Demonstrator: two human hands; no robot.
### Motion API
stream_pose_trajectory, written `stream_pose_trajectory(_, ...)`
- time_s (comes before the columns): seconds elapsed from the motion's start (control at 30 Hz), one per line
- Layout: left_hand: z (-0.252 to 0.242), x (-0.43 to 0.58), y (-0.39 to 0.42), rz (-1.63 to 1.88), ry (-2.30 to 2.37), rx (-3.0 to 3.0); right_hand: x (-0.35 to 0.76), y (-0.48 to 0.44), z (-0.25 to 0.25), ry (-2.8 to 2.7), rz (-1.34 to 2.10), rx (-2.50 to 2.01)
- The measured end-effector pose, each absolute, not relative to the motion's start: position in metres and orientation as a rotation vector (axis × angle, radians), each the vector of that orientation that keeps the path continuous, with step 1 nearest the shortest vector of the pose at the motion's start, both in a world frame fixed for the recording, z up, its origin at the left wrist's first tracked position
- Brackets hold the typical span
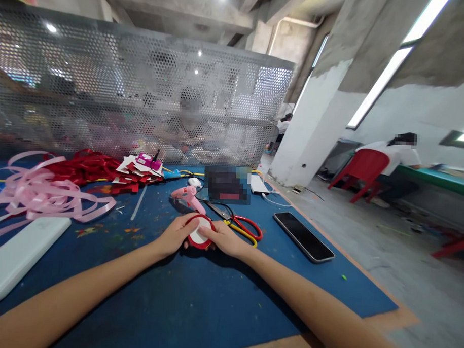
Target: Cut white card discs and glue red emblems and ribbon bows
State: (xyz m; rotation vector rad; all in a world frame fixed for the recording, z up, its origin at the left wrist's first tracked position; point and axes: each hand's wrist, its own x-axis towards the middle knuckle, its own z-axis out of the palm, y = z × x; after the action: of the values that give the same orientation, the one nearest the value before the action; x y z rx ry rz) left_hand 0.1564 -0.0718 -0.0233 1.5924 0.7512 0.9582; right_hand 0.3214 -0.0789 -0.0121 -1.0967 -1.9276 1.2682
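Observation:
Between both hands I hold a round red piece with a white centre [201,233], low over the blue tabletop. My left hand [178,235] grips its left edge, the thumb pressed on the white face. On the other side my right hand [225,238] has its thumb on the same face, with fingers curled underneath. Just beyond lies a pink glue gun [191,197]. A pair of scissors [249,229] with red and yellow handles rests behind my right hand.
Pink ribbon [60,193], red ribbon [83,168] and red-and-white scraps [135,173] are heaped at the left back. A black phone [304,236] lies right, a white device [23,258] left. A perforated metal screen [143,95] stands behind; someone sits near a red chair [363,168].

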Motion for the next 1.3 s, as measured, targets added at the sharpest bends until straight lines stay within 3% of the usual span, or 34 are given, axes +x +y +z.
stream_pose_trajectory(1.3, -0.0262, 0.1570, -0.0727, 0.875, 0.646, 1.525, 0.3214, -0.0766, -0.0172, -1.760, 1.292, -1.088)
